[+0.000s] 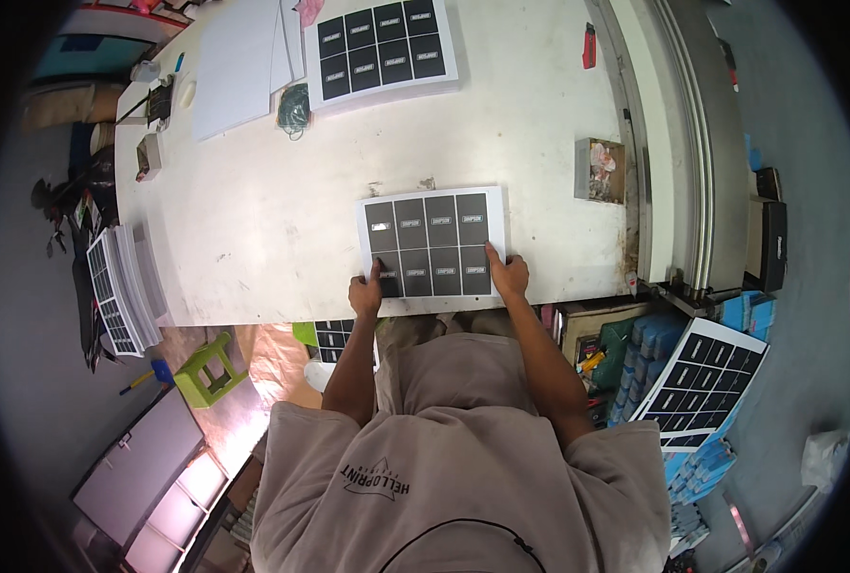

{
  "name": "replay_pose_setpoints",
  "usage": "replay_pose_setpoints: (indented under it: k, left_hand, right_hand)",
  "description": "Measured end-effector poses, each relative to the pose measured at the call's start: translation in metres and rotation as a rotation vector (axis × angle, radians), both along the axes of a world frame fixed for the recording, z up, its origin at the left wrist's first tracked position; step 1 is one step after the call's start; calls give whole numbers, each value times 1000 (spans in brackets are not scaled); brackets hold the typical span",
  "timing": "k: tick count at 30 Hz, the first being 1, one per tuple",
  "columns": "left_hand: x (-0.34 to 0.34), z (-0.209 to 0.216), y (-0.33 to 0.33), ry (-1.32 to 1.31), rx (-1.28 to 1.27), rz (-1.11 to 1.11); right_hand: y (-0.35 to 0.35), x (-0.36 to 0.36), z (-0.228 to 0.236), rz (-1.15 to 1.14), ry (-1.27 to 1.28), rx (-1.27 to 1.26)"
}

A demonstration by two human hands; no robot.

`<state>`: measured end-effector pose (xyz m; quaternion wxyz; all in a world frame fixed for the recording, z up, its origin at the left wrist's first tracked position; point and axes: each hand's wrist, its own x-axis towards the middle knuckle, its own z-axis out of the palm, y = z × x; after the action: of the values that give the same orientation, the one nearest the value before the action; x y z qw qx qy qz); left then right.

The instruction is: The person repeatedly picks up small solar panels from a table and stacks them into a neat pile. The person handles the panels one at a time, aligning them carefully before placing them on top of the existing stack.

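Note:
A stack of printed sheets [430,215] lies on the white table near its front edge. Each top sheet panel is a dark rectangle with a small pale label, set in two rows inside a white border. My left hand [366,293] grips the lower left side of the stack, thumb on top. On the lower right side, my right hand [509,275] holds it the same way, with the thumb over the print and the fingers along the edge. What the fingers do beneath the sheets is hidden.
Farther back lies a taller stack of similar prints [382,53], beside blank white sheets [239,67] and a coil of dark string [294,110]. A red cutter knife [589,46] and a small open box [600,170] are at right, near a metal rail [697,143]. A green stool [209,372] stands below left.

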<state>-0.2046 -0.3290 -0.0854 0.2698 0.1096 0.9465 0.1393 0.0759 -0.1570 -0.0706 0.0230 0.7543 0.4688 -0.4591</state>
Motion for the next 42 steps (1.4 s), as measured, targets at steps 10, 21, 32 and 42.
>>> replay_pose_setpoints:
  k: [10,21,32,42]
  left_hand:
    - [-50,-37,-16,-348,-48,-104]
    - [-100,16,-2,-1054,570,164]
    - [-87,124,-27,-1288,217,194]
    - [-73,106,-10,-1289,844,306]
  right_hand:
    - [-9,-5,11,-73,-28,2]
    - [3,-3,48,-260,691,-220]
    - [-29,30,108,-406,561,-532]
    - [-23,2,119,-402,917,-291]
